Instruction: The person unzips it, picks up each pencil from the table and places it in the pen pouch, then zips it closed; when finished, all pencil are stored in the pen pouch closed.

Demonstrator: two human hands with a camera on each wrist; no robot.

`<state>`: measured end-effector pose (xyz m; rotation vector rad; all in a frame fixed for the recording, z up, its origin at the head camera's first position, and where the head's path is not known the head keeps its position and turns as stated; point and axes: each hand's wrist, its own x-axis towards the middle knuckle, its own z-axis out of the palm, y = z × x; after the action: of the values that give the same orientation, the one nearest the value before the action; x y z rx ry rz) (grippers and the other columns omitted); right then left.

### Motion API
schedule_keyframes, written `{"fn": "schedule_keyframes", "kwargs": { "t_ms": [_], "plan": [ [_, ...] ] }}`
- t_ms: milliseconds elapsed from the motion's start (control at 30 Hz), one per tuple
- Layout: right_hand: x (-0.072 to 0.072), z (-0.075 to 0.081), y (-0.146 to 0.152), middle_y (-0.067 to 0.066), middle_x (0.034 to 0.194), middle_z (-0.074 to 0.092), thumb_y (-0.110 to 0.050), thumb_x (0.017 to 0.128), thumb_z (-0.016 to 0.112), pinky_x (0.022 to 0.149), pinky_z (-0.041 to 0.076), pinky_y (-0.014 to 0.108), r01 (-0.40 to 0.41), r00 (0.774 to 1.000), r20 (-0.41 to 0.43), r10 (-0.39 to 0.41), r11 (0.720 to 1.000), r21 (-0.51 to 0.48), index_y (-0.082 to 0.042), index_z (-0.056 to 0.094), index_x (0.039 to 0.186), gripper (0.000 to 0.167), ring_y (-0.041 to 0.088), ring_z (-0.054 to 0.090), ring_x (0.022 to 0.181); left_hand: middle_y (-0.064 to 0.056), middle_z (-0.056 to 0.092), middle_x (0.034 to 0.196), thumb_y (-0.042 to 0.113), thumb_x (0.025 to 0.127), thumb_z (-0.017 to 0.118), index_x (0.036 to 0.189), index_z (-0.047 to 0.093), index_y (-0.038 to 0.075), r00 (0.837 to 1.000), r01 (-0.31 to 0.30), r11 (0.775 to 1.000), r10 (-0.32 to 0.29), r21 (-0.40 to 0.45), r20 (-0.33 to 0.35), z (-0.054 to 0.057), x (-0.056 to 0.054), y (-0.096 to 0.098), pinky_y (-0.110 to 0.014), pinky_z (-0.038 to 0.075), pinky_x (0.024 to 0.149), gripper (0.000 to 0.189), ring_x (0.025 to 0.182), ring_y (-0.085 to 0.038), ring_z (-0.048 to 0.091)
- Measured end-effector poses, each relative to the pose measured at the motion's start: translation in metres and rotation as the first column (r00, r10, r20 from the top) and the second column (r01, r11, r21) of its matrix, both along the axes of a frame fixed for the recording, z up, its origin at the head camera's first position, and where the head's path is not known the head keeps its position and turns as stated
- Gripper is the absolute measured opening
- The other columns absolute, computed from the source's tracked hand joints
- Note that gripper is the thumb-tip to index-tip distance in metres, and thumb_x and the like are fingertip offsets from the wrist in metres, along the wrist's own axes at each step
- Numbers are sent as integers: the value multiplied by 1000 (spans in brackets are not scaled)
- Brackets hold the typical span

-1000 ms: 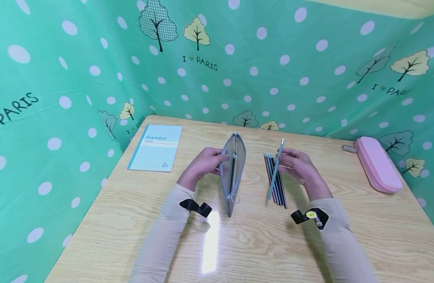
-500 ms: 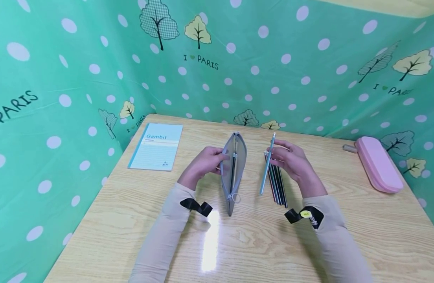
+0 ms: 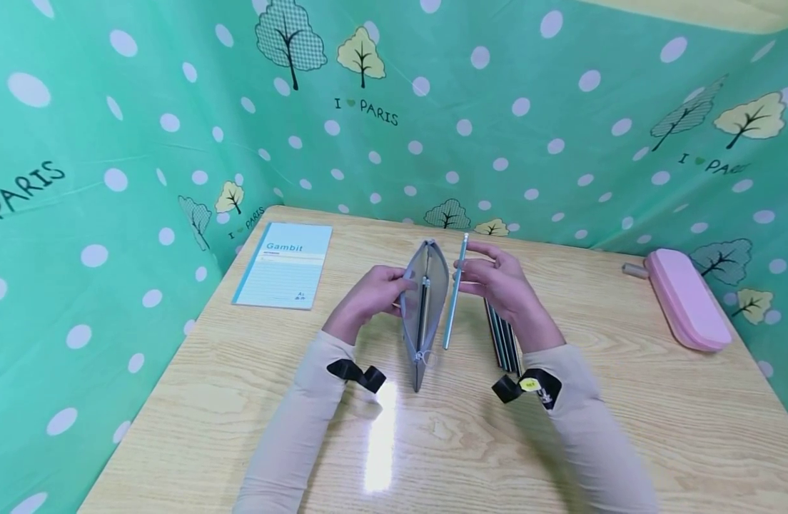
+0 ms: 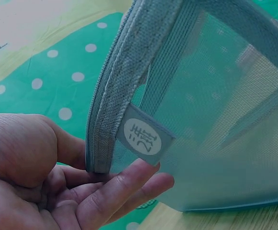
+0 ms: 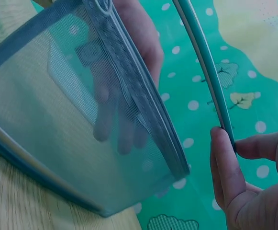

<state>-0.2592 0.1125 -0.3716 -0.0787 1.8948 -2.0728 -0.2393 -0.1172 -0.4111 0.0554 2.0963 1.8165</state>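
Pinching a blue pencil point(image 3: 455, 300) between thumb and fingers, the right hand point(image 3: 502, 282) has carried it leftward: a second ago it hung over the pencil bundle point(image 3: 504, 335), and now it is just beside the open mesh pouch point(image 3: 439, 278), outside and apart from it. The right hand and wrist now cover the upper part of that bundle, which lies on the counter point(image 3: 445, 450). The left hand point(image 3: 373, 293) has hardly moved, its thumb and fingers gripping the pouch's zipped edge near the small tag point(image 4: 146, 134). Dark-shafted pencils point(image 3: 424, 310) seem to be in the pouch, though their number is hard to tell. The notebook point(image 3: 283, 268) and pink case point(image 3: 688, 300) lie where they were.
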Motion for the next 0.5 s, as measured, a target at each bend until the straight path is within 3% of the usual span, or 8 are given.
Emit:
{"fn": "schedule_keyframes", "kwargs": {
  "t_ms": [500],
  "plan": [
    [0,1,-27,-5,88,73,6,100,57,76,64,22,20,1000,21,-20,1000,-5,6,34,154,58,11,72,77,-14,68,97,11,105,55,136,62,-7,1000,4,1000,-4,-9,12,2,1,-1,-31,65,70,36,81,-20,72]
  ]
}}
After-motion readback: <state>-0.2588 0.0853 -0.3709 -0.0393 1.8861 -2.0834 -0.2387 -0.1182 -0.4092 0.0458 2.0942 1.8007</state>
